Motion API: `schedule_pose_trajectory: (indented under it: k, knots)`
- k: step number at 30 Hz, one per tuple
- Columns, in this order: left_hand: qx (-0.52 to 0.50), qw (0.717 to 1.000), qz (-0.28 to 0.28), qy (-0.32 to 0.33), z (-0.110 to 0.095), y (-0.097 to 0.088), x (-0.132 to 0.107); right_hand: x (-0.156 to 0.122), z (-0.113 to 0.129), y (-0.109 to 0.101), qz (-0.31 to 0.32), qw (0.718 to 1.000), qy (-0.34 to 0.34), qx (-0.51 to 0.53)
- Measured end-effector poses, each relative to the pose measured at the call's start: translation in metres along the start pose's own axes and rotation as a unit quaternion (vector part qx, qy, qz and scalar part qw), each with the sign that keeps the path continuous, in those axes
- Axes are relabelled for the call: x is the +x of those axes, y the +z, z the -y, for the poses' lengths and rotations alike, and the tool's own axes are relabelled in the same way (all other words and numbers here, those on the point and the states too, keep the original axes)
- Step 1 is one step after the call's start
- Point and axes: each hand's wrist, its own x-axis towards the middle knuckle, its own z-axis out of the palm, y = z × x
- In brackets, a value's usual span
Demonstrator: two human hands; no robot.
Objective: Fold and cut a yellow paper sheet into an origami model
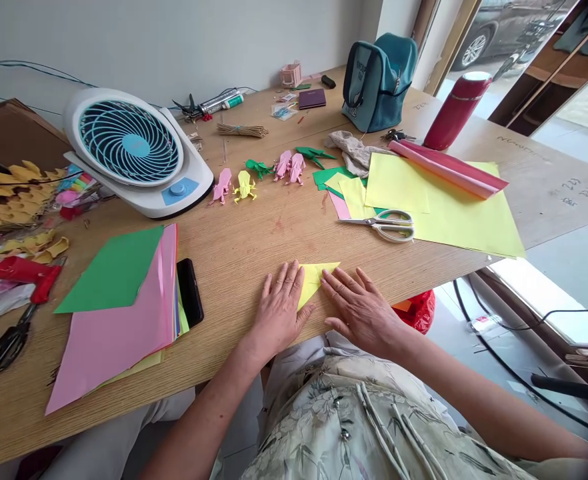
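The patterned shirt point(314, 427) is showing closest, its wearer leaning in at the table point(254, 247), apparently so that both arms are reaching the near edge easily. There the yellow piece point(309, 277) is lying between the two hands, folded to a pointed shape. The left hand point(281, 310) is lying over its left side, fingers stretched out and unclenched, and the right hand point(357, 303) is resting its straight fingertips on the other side; neither is gripping, and the two seem to be pinning the paper flat against the wood. The scissors point(394, 227) are lying beyond, handles towards the right side, likely for an easy pick-up, just by the yellow sheets point(474, 230). The red roll point(454, 167) is lying across those, perhaps weighing them down. The pink stack point(119, 353) and phone point(190, 293) are sitting well left, leaving the hands room, while the folded figures point(245, 185) are standing farther back, probably out of elbow range, near the fan point(134, 143).
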Motion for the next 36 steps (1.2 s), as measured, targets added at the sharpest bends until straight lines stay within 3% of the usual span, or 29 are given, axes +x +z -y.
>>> schedule_pose_trajectory:
  k: [5,10,14,17,23,27,32,34,36]
  knots:
    - [-0.008,1.0,-0.001,0.002,0.002,0.0,0.0,0.001,-0.009,-0.015,-0.009,1.0,0.004,-0.004]
    - [-0.018,1.0,-0.007,0.0,0.001,0.002,0.0,0.024,-0.008,-0.003,0.0,0.998,-0.051,0.023]
    - [-0.043,0.999,0.003,0.001,0.003,0.0,-0.001,0.012,-0.009,-0.003,0.002,0.998,-0.06,0.028]
    - [-0.123,0.992,0.01,0.013,0.014,-0.003,-0.004,0.0,-0.013,-0.012,-0.008,0.996,-0.078,0.044]
    - [-0.29,0.95,-0.095,-0.067,0.039,-0.004,-0.012,0.017,-0.027,-0.017,-0.069,0.996,-0.017,0.054]
    - [-0.298,0.945,-0.117,-0.065,0.041,-0.002,-0.015,0.038,-0.026,-0.011,-0.034,0.999,-0.007,0.038]
    - [-0.222,0.974,-0.053,0.015,0.038,-0.007,-0.02,0.045,-0.016,-0.012,-0.01,0.999,-0.043,0.011]
    - [-0.19,0.981,-0.02,0.035,0.036,-0.009,-0.021,0.045,-0.014,-0.012,-0.019,0.998,-0.062,0.0]
    - [-0.175,0.983,-0.023,0.049,0.035,-0.009,-0.022,0.045,-0.015,-0.01,-0.044,0.996,-0.074,-0.008]
